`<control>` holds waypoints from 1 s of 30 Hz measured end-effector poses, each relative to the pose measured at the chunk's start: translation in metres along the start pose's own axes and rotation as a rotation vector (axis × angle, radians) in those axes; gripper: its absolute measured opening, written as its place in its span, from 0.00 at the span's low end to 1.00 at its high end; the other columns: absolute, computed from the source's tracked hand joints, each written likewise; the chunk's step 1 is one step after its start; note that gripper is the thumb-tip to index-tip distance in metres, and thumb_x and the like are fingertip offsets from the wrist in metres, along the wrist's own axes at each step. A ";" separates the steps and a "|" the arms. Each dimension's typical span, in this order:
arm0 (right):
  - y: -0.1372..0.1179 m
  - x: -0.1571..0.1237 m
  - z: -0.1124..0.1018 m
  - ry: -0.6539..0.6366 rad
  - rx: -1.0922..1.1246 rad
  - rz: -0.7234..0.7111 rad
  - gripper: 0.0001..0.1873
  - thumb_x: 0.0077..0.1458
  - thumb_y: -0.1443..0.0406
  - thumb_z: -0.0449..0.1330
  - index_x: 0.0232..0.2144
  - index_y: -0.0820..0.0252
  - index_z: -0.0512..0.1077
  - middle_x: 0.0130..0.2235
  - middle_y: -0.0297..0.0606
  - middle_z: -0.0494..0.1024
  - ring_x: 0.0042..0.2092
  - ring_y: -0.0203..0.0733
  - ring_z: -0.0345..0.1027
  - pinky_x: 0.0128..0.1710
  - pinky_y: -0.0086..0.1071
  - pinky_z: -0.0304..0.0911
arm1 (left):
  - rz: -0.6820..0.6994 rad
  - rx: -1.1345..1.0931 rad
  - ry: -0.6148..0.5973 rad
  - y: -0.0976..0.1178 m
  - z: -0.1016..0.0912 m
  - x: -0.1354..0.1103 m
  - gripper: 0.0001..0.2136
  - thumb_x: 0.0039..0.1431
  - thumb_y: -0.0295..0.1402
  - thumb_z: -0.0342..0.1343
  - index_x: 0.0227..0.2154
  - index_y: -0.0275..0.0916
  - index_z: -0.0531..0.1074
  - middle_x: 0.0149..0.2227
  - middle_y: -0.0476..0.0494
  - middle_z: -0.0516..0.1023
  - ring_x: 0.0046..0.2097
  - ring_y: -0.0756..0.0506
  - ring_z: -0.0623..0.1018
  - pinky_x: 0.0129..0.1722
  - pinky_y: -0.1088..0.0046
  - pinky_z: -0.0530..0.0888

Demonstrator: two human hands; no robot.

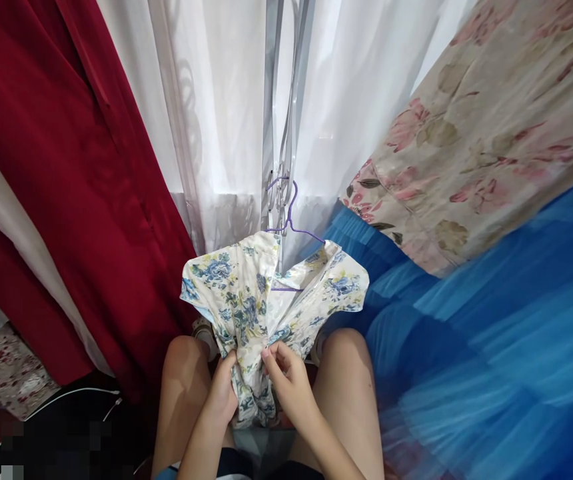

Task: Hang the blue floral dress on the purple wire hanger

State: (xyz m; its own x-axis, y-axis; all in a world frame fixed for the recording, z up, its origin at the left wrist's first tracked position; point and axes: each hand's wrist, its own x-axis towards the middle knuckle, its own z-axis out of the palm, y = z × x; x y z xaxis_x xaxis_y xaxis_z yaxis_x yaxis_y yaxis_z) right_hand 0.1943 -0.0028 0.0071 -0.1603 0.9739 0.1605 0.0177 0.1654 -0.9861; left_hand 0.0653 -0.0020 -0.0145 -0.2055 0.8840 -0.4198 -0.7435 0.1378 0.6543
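Observation:
A small white garment with blue and yellow flowers hangs on a purple wire hanger in front of my knees. My left hand is closed around the cloth at its lower left. My right hand pinches the front of the garment near the middle, fingertips pressed together on the fabric. Both hands sit between my bare knees, low in the view.
A dark red curtain hangs at the left. White sheer curtains and a metal frame stand behind the hanger. Blue tulle fabric and a pink-flowered cloth fill the right side. A white cable lies at lower left.

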 end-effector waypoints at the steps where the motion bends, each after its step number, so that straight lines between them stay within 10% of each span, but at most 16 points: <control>1: -0.001 -0.002 -0.001 -0.007 0.021 0.009 0.19 0.62 0.51 0.57 0.27 0.58 0.65 0.23 0.29 0.63 0.26 0.36 0.55 0.28 0.30 0.51 | -0.031 -0.010 -0.021 0.000 0.000 -0.001 0.20 0.49 0.35 0.63 0.46 0.34 0.77 0.40 0.36 0.83 0.46 0.35 0.82 0.47 0.60 0.78; 8: -0.012 -0.015 -0.013 0.018 0.200 0.082 0.17 0.59 0.57 0.57 0.21 0.57 0.62 0.19 0.29 0.62 0.23 0.35 0.52 0.25 0.30 0.48 | -0.007 0.077 -0.022 -0.008 -0.012 0.010 0.14 0.47 0.34 0.64 0.38 0.35 0.75 0.38 0.39 0.81 0.46 0.37 0.80 0.48 0.63 0.76; 14: -0.010 -0.027 -0.013 0.035 0.124 0.106 0.13 0.56 0.64 0.54 0.20 0.57 0.62 0.20 0.29 0.61 0.24 0.35 0.52 0.24 0.30 0.48 | 0.916 0.548 0.274 -0.022 -0.024 0.007 0.24 0.52 0.35 0.65 0.51 0.41 0.65 0.53 0.38 0.71 0.56 0.39 0.72 0.59 0.57 0.67; 17: -0.009 -0.030 -0.008 -0.004 0.121 0.100 0.13 0.56 0.63 0.55 0.21 0.58 0.62 0.21 0.29 0.62 0.25 0.34 0.53 0.26 0.30 0.49 | 1.166 0.787 0.089 -0.033 -0.021 -0.008 0.22 0.56 0.33 0.62 0.53 0.41 0.64 0.56 0.35 0.67 0.60 0.37 0.68 0.61 0.53 0.64; 25: -0.018 -0.035 -0.012 0.011 0.108 0.113 0.15 0.57 0.60 0.59 0.21 0.59 0.65 0.21 0.30 0.63 0.25 0.35 0.55 0.26 0.29 0.51 | 1.003 0.957 -0.427 -0.039 -0.007 -0.025 0.19 0.61 0.33 0.56 0.55 0.41 0.64 0.54 0.36 0.71 0.57 0.38 0.72 0.57 0.59 0.69; 30: -0.031 -0.032 -0.014 -0.027 0.192 0.175 0.16 0.57 0.58 0.60 0.22 0.60 0.70 0.17 0.31 0.68 0.20 0.34 0.57 0.23 0.29 0.51 | 0.889 0.948 -0.399 -0.035 -0.002 -0.031 0.04 0.65 0.30 0.51 0.37 0.39 0.69 0.33 0.45 0.74 0.36 0.46 0.75 0.38 0.72 0.72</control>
State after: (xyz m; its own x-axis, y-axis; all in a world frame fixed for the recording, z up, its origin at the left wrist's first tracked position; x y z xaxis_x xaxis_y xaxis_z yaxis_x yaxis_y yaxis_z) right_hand 0.2125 -0.0368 0.0329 -0.1972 0.9803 -0.0125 -0.1393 -0.0407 -0.9894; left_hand 0.0966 -0.0347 -0.0257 -0.0652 0.8799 0.4706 0.2958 -0.4334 0.8513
